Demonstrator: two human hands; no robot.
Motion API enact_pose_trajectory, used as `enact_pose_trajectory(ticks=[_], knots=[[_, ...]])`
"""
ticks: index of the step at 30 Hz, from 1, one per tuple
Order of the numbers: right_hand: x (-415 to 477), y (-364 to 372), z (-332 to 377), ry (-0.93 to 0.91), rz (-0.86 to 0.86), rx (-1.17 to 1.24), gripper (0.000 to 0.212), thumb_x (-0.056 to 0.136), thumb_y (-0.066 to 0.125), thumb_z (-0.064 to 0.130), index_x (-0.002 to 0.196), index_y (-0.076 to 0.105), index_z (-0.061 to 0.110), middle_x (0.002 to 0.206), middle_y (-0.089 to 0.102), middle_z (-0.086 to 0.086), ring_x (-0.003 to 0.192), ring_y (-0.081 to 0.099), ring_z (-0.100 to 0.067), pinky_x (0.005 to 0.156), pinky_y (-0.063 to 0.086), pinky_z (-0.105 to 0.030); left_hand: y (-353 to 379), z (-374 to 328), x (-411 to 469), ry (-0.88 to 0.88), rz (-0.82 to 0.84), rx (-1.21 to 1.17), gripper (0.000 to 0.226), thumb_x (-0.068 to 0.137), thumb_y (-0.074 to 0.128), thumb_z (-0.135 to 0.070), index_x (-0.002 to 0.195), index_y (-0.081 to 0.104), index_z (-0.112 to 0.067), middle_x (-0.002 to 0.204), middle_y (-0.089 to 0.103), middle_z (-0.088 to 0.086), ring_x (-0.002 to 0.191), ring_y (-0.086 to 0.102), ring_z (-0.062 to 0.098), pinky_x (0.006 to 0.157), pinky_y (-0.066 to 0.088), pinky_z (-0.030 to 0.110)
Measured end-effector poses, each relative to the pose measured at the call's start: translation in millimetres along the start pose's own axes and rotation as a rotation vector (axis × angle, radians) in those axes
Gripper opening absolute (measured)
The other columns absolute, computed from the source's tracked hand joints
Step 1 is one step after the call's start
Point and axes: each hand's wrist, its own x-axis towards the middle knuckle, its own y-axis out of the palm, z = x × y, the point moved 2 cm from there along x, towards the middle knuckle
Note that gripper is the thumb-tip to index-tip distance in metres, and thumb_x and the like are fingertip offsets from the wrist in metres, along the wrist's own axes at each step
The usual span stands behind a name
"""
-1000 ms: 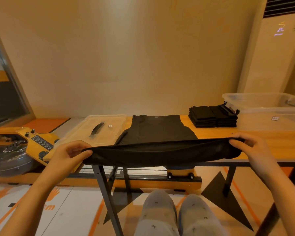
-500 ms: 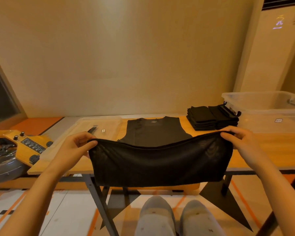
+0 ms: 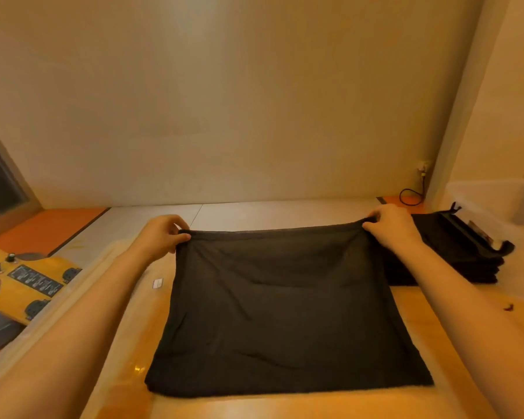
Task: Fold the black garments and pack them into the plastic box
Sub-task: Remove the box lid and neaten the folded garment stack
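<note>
Mid-fold, seemingly; left hand [image 3: 161,238] and right hand [image 3: 390,226] fingers pinch the garment [image 3: 285,313] at its 2 upper corners; next, flatten it on the table [image 3: 254,408].

We are seeing everything bathed in dim, warm amber light. The wall [image 3: 254,101] is glowing brightest toward twelve o'clock and darkening toward the corners. A small glare spot is shining on the worktop [image 3: 285,408] at seven o'clock. The black garment [image 3: 285,313] is swallowing detail, showing only faint creases. Wide-angle distortion is stretching the edges, and the picture is looking soft.
</note>
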Motion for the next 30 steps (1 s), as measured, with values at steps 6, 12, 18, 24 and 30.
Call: enact_pose_trajectory(ticks=[6,12,18,24,30], knots=[[48.5,60.7,8.9,-0.017,0.029,-0.321,0.016,0.091,0.052,-0.001,0.102,0.062,0.004,0.095,0.061,-0.013,0.086,0.059,-0.030,0.065,0.049,-0.035,50.1,22.3,54.9,-0.060,0.014,0.304,0.018,0.089,0.066,-0.021,0.105,0.062,-0.014,0.105,0.066,0.011,0.090,0.061,0.022,0.079,0.050,0.032],[55.7,81.8,7.1,-0.035,0.055,-0.463,0.018,0.093,0.047,-0.004,0.106,0.055,0.005,0.095,0.059,-0.012,0.080,0.056,-0.026,0.061,0.041,-0.032,63.9,39.9,60.8,-0.064,-0.031,0.324,0.018,0.092,0.062,-0.023,0.105,0.063,-0.011,0.104,0.067,0.013,0.090,0.062,0.024,0.079,0.052,0.035],[36.0,75.4,10.9,-0.099,-0.021,-0.398,0.024,0.094,0.052,0.008,0.118,0.052,0.007,0.115,0.056,-0.012,0.103,0.055,-0.026,0.072,0.047,-0.031,55.4,25.0,51.6,-0.081,-0.028,0.236,0.040,0.094,0.060,-0.028,0.128,0.051,-0.009,0.123,0.059,0.016,0.105,0.059,0.028,0.090,0.047,0.037],[-54.2,52.0,54.0,-0.284,0.064,-0.331,0.038,0.098,0.046,0.032,0.131,0.052,0.015,0.132,0.052,-0.004,0.123,0.044,-0.020,0.101,0.038,-0.033,70.9,-45.6,-48.7,0.163,0.047,0.234,0.055,0.097,0.049,-0.040,0.146,0.035,-0.019,0.149,0.038,0.004,0.136,0.036,0.020,0.110,0.032,0.035],[-175.6,77.2,87.5,-0.391,0.344,-0.228,0.054,0.103,0.030,0.042,0.152,0.023,0.022,0.159,0.018,0.004,0.148,0.006,-0.013,0.119,0.005,-0.033,124.2,-85.5,-166.9,0.166,0.177,0.278,0.061,0.100,0.034,-0.048,0.153,0.011,-0.027,0.160,0.011,-0.009,0.147,0.008,0.008,0.120,0.013,0.029]])
